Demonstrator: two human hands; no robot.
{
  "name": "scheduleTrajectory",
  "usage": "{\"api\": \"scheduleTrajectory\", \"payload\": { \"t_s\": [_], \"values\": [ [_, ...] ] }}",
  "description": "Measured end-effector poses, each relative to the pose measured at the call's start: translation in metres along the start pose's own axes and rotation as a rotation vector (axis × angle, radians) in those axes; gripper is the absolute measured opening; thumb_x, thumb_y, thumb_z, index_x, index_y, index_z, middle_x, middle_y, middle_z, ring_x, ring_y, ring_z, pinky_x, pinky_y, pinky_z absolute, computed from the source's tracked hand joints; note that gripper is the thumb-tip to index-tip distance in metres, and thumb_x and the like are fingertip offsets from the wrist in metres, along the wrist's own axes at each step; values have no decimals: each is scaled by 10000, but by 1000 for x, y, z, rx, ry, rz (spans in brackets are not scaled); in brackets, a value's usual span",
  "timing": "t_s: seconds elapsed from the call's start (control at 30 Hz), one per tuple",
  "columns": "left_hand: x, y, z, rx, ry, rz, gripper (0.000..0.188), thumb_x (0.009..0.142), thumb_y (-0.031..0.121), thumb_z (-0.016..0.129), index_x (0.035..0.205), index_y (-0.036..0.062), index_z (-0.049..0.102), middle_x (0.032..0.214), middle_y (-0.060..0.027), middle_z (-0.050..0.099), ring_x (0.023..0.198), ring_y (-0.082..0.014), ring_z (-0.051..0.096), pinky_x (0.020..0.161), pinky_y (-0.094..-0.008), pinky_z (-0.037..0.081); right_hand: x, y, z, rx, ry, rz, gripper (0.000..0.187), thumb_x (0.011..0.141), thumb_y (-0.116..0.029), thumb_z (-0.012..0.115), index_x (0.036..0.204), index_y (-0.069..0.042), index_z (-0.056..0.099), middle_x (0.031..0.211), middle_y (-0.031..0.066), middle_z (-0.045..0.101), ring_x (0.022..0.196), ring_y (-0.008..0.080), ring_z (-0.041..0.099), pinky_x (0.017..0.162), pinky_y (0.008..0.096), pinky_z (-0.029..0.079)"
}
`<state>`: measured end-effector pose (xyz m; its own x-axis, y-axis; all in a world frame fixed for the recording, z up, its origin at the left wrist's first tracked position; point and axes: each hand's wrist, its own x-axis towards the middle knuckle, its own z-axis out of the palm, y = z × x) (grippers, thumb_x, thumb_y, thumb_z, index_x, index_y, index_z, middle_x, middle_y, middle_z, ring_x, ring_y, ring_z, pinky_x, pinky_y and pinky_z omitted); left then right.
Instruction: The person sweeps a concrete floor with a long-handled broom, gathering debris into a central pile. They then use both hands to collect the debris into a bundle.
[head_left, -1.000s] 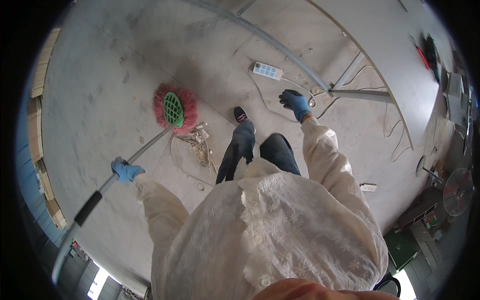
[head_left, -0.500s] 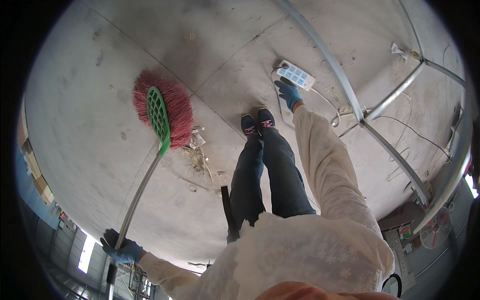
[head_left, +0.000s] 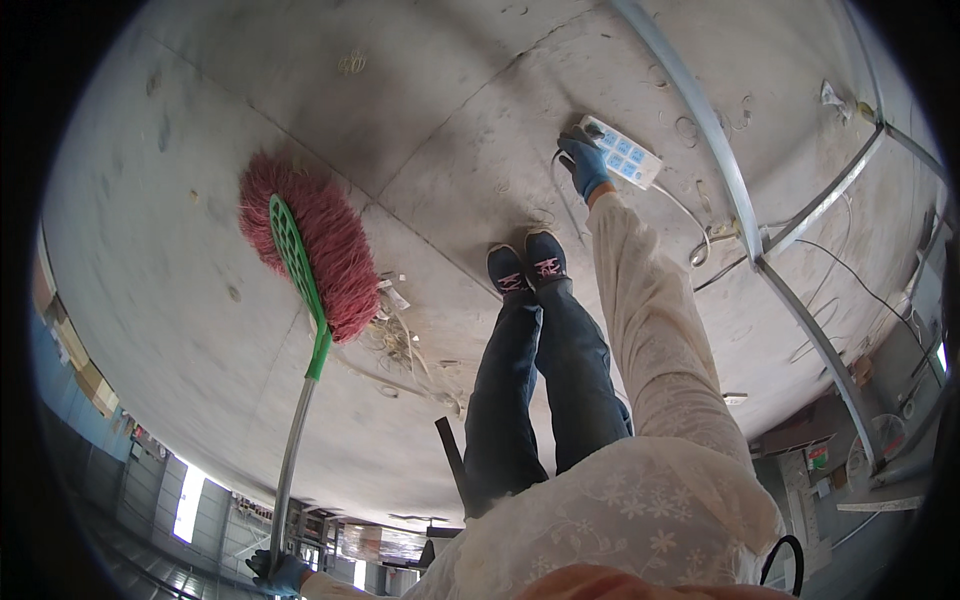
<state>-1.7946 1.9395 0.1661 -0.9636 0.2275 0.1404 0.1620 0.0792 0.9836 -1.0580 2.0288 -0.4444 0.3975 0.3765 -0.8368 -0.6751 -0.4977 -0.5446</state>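
My left hand point(head_left: 278, 573), in a blue glove, is closed round the metal handle of a broom point(head_left: 316, 262) at the lower left. The broom has a green lattice-like plastic head and thick dark pink bristles, which rest on the grey floor. My right hand point(head_left: 584, 165), also blue-gloved, reaches past my shoes and grips the left end of a white power strip point(head_left: 628, 155) with blue socket faces. A dark plug point(head_left: 596, 130) shows at that end, beside my fingers. Whether my fingertips also hold the plug is hidden.
A metal tube frame point(head_left: 755, 255) stands on the right, with cables point(head_left: 708, 245) on the floor below it. A heap of debris point(head_left: 405, 340) lies between the broom and my legs. A floor fan point(head_left: 872, 445) stands at the lower right.
My right hand has moved onto the power strip's left end and closed there. The broom head has swung slightly, and my left hand appears lower in the view, still on the handle.
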Motion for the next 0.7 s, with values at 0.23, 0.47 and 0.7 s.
{"api": "scheduleTrajectory", "payload": {
  "t_s": [0.23, 0.47, 0.7],
  "values": [
    [-47, 4, 46, 69, -6, 52, 403, 877, 344, 437, 950, 6, 645, 814, -112, 655, 769, -289, 629, 783, -410, 505, -91, -11, -66, 77, 219, -79, 123, 865, -94, 556, 928, -36, 645, 797, 64, 648, 615, 108, 573, 546, 234, 450],
    [-90, 23, 83, -110, -202, 50, 272, 852, 180, 493, 969, -31, 619, 925, -164, 665, 870, -336, 655, 845, -431, 532, -291, -13, -208, -30, 184, -82, 159, 834, -79, 598, 962, 13, 623, 801, 81, 649, 677, 144, 612, 617, 265, 496],
    [-136, 43, 100, 18, -426, 28, 252, 819, 179, 538, 926, -40, 603, 902, -211, 668, 833, -340, 666, 814, -441, 537, -506, 5, -378, -440, 210, 2, 251, 734, -74, 687, 970, 7, 655, 834, 73, 659, 752, 144, 610, 681, 284, 485]
  ]
}}
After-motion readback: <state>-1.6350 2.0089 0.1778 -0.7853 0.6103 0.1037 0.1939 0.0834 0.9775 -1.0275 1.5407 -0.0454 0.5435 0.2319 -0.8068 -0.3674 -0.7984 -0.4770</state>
